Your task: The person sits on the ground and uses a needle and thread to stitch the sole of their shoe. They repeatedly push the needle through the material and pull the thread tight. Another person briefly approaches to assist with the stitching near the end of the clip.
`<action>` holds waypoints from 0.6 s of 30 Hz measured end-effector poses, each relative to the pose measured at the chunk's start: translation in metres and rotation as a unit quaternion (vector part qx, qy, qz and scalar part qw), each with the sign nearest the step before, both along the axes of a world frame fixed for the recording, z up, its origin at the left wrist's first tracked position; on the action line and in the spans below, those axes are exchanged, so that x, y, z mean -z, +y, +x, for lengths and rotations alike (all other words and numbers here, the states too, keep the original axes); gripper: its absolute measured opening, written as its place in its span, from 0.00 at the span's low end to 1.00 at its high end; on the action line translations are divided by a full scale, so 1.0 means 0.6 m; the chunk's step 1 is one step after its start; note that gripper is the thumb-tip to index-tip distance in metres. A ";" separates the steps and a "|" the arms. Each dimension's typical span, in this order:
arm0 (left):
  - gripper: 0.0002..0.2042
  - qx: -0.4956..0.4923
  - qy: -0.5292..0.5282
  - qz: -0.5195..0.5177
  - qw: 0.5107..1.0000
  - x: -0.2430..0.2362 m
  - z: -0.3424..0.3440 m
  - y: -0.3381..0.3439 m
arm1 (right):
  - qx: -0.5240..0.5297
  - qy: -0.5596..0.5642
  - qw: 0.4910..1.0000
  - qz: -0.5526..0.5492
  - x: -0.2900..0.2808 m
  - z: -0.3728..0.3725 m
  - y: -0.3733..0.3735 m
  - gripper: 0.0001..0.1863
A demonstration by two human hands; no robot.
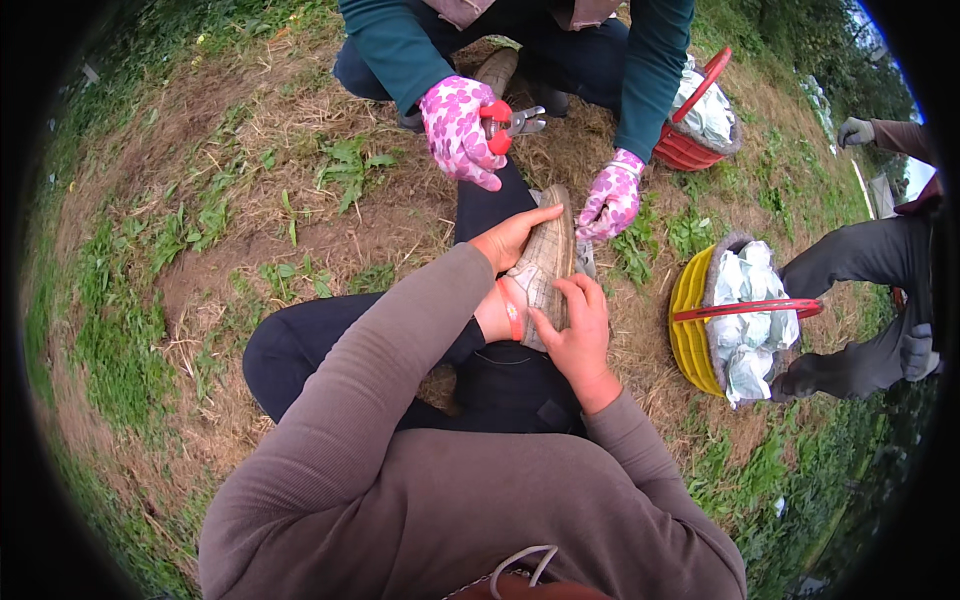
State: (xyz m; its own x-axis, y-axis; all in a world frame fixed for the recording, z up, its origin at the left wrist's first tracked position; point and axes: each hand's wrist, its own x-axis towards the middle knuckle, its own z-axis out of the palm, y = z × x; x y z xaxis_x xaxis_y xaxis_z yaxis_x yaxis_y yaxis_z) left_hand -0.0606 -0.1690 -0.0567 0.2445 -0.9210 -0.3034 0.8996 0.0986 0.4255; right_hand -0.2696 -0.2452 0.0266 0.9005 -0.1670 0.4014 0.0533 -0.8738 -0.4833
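Observation:
A beige checked shoe (548, 262) is on my foot, which is drawn up across my other leg with the toe pointing away from me. My left hand (508, 240) grips the shoe near its toe, thumb laid over it. On the right, my right hand (577, 335) holds the shoe's side toward the heel between thumb and fingers. An orange band or sock edge (514, 310) shows at the ankle. Opposite me crouches a person in pink flowered gloves. One glove (460, 125) holds red-handled pruning shears (512, 126); the other glove (612, 198) is close beside the shoe.
A yellow basket (690, 325) with a red handle, filled with pale wrapped bundles, stands at right. Behind it is a red basket (690, 148) with similar contents. Another person in grey gloves (918, 352) sits at far right. Dry grass and green weeds (350, 168) cover the ground.

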 end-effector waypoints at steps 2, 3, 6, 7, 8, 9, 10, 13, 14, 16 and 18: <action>0.21 -0.020 0.003 -0.022 1.000 0.001 0.001 -0.006 | -0.025 -0.006 1.000 -0.018 -0.012 0.027 0.005 0.24; 0.21 -0.020 -0.001 -0.025 0.999 0.002 0.001 -0.008 | -0.030 -0.006 0.999 -0.040 -0.016 0.039 0.008 0.22; 0.20 -0.021 -0.011 -0.028 0.999 0.009 0.005 -0.004 | -0.035 0.015 0.998 -0.049 -0.021 0.065 0.014 0.21; 0.20 -0.014 -0.014 -0.028 0.999 0.012 0.007 -0.005 | -0.036 0.017 0.998 -0.052 -0.020 0.067 0.014 0.20; 0.20 -0.007 -0.018 -0.030 0.999 0.014 0.009 -0.006 | -0.039 0.013 0.998 -0.056 -0.019 0.071 0.012 0.19; 0.21 -0.005 -0.020 -0.031 0.999 0.016 0.010 -0.006 | -0.042 0.004 0.997 -0.058 -0.018 0.073 0.011 0.18; 0.21 -0.004 -0.011 -0.040 0.999 0.018 0.009 -0.005 | -0.060 0.007 0.996 -0.067 -0.016 0.071 0.010 0.17; 0.22 -0.001 -0.003 -0.053 0.999 0.018 0.008 -0.007 | -0.119 0.013 0.989 -0.091 -0.018 0.061 0.000 0.14; 0.22 -0.009 0.001 -0.044 0.999 0.018 0.008 -0.006 | -0.141 0.021 0.985 -0.099 -0.020 0.056 -0.003 0.14; 0.23 -0.017 0.008 -0.041 0.999 0.016 0.007 -0.006 | -0.153 0.025 0.982 -0.112 -0.025 0.057 -0.009 0.13; 0.23 -0.031 0.000 -0.047 0.998 0.013 0.004 -0.008 | -0.133 0.016 0.984 -0.117 -0.030 0.068 -0.014 0.13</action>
